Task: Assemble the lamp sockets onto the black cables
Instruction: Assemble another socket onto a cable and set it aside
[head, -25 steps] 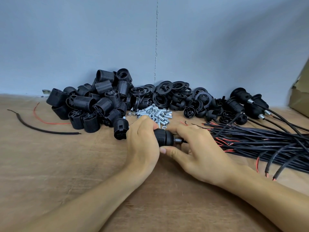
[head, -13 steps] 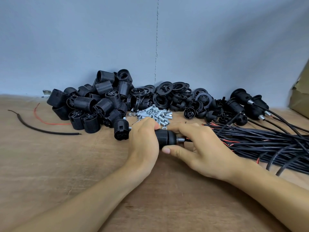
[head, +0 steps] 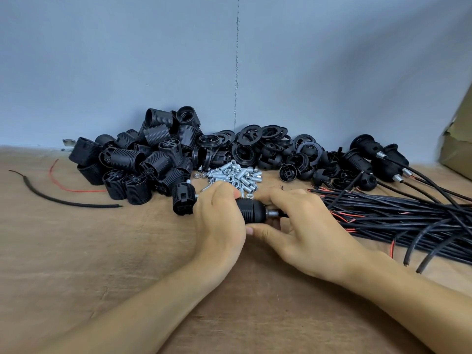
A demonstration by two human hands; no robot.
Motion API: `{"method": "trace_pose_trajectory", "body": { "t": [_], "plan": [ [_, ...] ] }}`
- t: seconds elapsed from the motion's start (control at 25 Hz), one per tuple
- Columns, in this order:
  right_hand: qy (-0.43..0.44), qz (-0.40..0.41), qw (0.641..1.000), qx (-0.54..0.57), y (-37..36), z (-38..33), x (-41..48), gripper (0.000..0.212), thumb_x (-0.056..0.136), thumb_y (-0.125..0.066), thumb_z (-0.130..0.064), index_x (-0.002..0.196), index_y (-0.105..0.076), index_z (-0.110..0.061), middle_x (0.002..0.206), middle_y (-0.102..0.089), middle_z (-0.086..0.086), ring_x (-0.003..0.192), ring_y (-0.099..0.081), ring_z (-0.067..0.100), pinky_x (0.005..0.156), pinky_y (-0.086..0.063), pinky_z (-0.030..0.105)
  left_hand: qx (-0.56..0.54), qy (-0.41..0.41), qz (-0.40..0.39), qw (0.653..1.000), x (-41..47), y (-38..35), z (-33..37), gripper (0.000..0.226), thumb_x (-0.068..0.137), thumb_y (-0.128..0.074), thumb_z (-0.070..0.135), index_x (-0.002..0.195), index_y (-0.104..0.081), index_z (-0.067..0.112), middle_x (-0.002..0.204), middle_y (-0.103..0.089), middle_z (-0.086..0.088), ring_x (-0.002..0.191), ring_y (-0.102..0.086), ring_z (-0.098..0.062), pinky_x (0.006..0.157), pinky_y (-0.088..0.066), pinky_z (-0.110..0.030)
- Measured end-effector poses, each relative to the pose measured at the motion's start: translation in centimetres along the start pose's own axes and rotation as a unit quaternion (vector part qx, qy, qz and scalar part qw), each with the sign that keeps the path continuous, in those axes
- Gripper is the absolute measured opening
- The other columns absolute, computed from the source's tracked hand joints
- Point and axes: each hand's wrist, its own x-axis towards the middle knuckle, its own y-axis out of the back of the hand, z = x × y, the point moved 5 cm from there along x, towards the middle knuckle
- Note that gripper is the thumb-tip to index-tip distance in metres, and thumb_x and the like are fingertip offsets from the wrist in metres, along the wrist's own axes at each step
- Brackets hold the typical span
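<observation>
– Socket (head: 251, 210): where is it?
– Low over the table (head: 76, 251), lying sideways between both hands. The left hand (head: 219, 215) wraps its wide end; the right hand (head: 306, 226) pinches the cap by the metal tube (head: 272, 214).
– How to do this well?
– I'd hold the left firm and turn the cap squarely. Spare cables (head: 408, 218) lie to the right.

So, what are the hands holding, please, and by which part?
Both grip one black lamp socket: left hand round its body, right hand at its cable end.
</observation>
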Motion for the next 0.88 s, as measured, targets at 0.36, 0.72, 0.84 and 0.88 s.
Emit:
{"method": "trace_pose_trajectory", "body": {
  "t": [0.36,0.72,0.84,0.88],
  "plan": [
    [-0.057,-0.091,0.989,0.103,0.2,1.6,1.6,0.031,0.088,-0.069,-0.050,0.102,-0.071,-0.022,0.089,-0.070,-0.001,0.086,-0.064,0.020,0.079,-0.051,0.045,-0.086,0.251,-0.065,0.962,0.4,-0.7,-1.2,0.016,0.091,-0.045,0.012,0.075,-0.044,0.012,0.045,-0.048,-0.001,0.033,-0.030,-0.015,0.035,-0.021,-0.017],
    [-0.135,-0.141,0.945,0.262,-0.4,3.9,1.7,0.044,0.102,-0.042,-0.045,0.098,-0.071,-0.011,0.080,-0.072,0.006,0.067,-0.062,0.020,0.073,-0.052,0.031,-0.056,0.161,-0.179,0.969,0.8,-1.8,-1.4,0.024,0.097,-0.061,0.038,0.091,-0.057,0.014,0.063,-0.058,-0.003,0.038,-0.043,-0.015,0.039,-0.028,-0.021],
    [-0.145,-0.142,0.935,0.292,-0.3,3.8,1.6,0.040,0.104,-0.043,-0.041,0.086,-0.071,-0.020,0.072,-0.069,0.003,0.063,-0.059,0.016,0.068,-0.050,0.024,-0.032,0.141,-0.177,0.974,1.0,-1.8,-1.5,0.038,0.098,-0.060,0.043,0.094,-0.058,0.006,0.071,-0.054,-0.009,0.035,-0.039,-0.015,0.037,-0.024,-0.020],
    [-0.147,-0.142,0.932,0.300,-0.2,3.7,1.6,0.040,0.105,-0.043,-0.041,0.082,-0.071,-0.024,0.071,-0.068,0.003,0.063,-0.058,0.016,0.068,-0.050,0.023,-0.021,0.135,-0.177,0.975,1.0,-1.7,-1.4,0.041,0.098,-0.060,0.045,0.093,-0.056,0.005,0.073,-0.054,-0.009,0.034,-0.038,-0.014,0.036,-0.023,-0.019]
  ]
}}
